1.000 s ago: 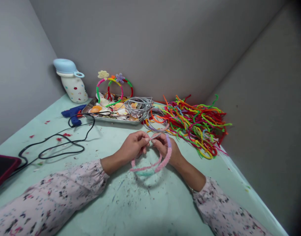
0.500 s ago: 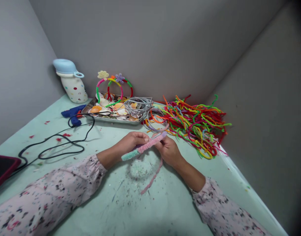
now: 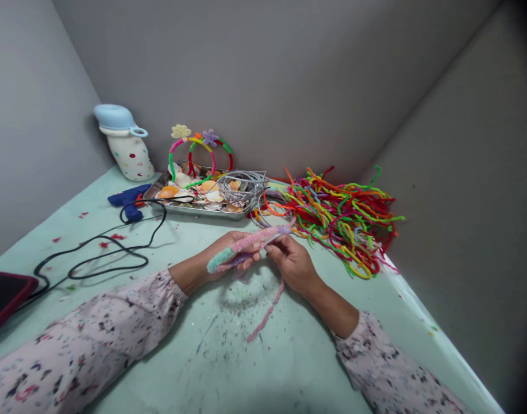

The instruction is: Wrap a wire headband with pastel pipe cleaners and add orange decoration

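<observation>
A fuzzy hoop wrapped in pink, mint and lilac is in my left hand, whose fingers are closed on its lower side. My right hand is pinched at the hoop's right end, where a pale strand runs between the two hands. A pink pipe cleaner hangs down beside my right hand over the table. What exactly the right fingertips pinch is too small to make out.
A metal tray of shells holds coiled wire and two coloured hoops with flowers. Right of it lies a pile of pipe cleaners. A blue glue gun with its black cord, a bottle and a dark red-edged device are left.
The hoop has tilted, so its lower side now shows below the pink part. My left hand has turned, with more of its fingers showing under the hoop.
</observation>
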### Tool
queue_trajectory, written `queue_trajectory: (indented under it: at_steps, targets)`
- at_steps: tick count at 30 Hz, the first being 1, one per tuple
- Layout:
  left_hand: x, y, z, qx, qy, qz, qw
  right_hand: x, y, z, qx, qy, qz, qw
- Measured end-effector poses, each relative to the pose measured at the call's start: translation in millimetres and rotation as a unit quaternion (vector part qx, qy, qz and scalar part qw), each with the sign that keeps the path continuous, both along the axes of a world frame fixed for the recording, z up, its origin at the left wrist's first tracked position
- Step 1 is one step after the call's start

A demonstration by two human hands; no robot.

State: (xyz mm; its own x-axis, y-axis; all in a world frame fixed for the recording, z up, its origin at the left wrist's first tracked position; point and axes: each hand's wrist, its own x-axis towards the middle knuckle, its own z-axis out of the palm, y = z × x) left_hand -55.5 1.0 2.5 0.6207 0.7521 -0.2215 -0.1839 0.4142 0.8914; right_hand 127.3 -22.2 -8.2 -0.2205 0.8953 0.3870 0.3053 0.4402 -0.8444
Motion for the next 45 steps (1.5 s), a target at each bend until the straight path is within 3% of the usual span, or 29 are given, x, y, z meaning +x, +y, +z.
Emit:
queue_trajectory:
  at_steps: [13, 16, 22, 25, 29, 34, 45]
  targets:
    - [-2, 2, 3.0, 0.013, 0.004, -0.037, 0.999, 1, -1, 2.6, 0.004, 0.008, 0.01, 1.0]
    - [2, -2, 8.5, 0.026, 0.013, -0.001, 1.0, 1, -1, 3.9, 0.004, 0.014, -0.009, 1.0]
    - [11, -10, 10.9, 0.072, 0.004, 0.144, 0.987, 3, -3, 10.2, 0.094, 0.022, -0.154, 0.983]
    - [12, -11, 8.6, 0.112, 0.017, 0.174, 0.978, 3, -5, 11.0, 0.067, -0.005, -0.113, 0.991]
    - [13, -14, 9.4, 0.155, 0.049, 0.152, 0.975, 1, -5, 8.2, 0.031, -0.018, -0.028, 0.999]
    - [16, -19, 13.9, 0.162, 0.081, 0.131, 0.975, 0, -1, 2.9, 0.008, 0.002, -0.031, 0.999]
    - [15, -19, 7.9, 0.194, 0.088, 0.112, 0.971, 1, -4, 8.4, 0.061, -0.009, -0.035, 0.997]
